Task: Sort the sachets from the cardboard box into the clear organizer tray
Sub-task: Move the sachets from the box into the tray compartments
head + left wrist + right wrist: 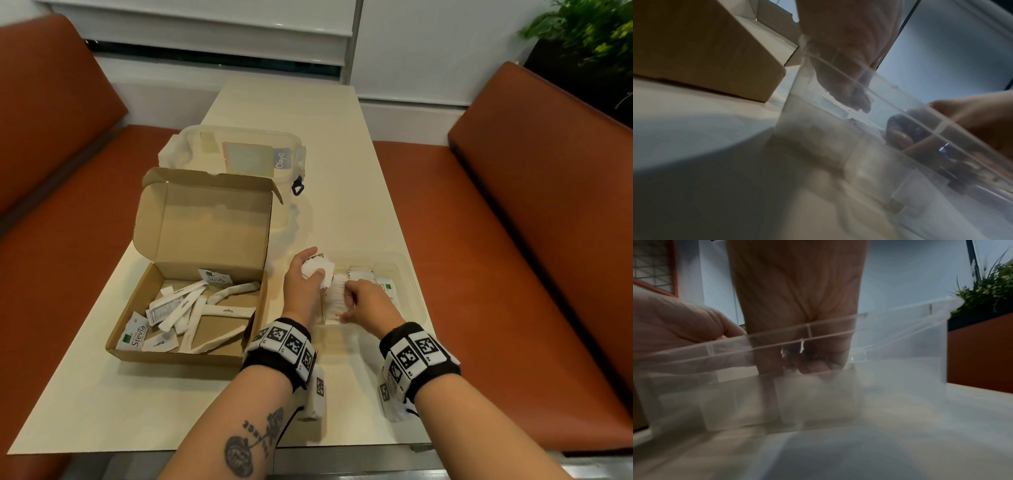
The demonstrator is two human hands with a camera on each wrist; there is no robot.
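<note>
An open cardboard box (191, 356) on the left holds several white sugar sticks (205, 308) and a Stevia sachet (133, 337). The clear organizer tray (416, 294) stands to its right, with a row of white sachets (334, 291) and green-marked ones (387, 286) in its compartments. My left hand (313, 272) hovers at the tray's left end, gripping a bundle of small white and red sachets (323, 269). My right hand (346, 301) reaches down into the tray. In the right wrist view its curled fingers (768, 363) pinch a sachet behind the tray wall (900, 353).
A lidded clear plastic container (239, 150) stands behind the box. The cream table (342, 137) runs between two orange benches (513, 240). A plant (589, 31) stands at the far right. In the left wrist view the box (705, 56) is close beside the tray (818, 129).
</note>
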